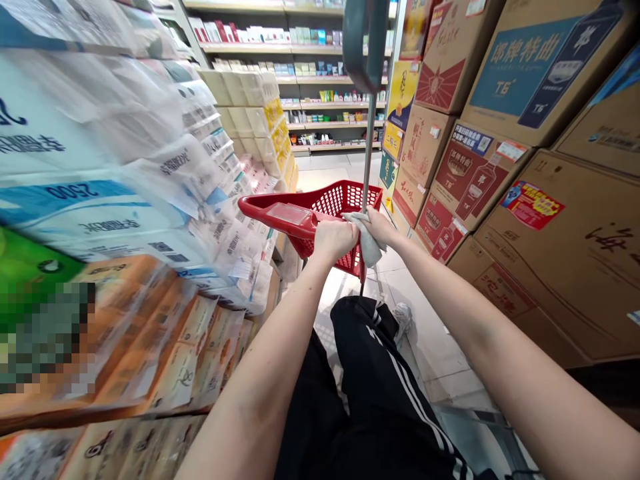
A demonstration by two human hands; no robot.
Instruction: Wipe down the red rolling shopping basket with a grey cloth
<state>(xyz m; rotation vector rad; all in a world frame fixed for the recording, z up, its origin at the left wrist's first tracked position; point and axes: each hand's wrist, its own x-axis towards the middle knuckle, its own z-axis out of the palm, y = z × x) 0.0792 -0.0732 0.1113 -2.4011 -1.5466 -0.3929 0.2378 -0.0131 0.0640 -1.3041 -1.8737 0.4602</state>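
In front of my knees is a red shopping basket cart point(300, 200) with perforated walls and a long handle. My left hand point(338, 238) is closed in a fist around the handle bar at its near end. Close beside it, my right hand point(381, 228) is closed on a light grey cloth point(370, 248), which hangs down below the fingers. A thin metal pole point(369, 140) with a thick dark grey handle point(364, 47) rises just behind the cloth. Whether my right fingers also touch the pole or the cart cannot be made out.
Stacked tissue packs point(100, 153) line the left side, with orange-brown packs point(165, 333) lower down. Cardboard cartons point(530, 73) tower on the right. Shelves of small goods point(295, 47) stand across the far end. Pale floor tiles point(415, 293) run between the stacks.
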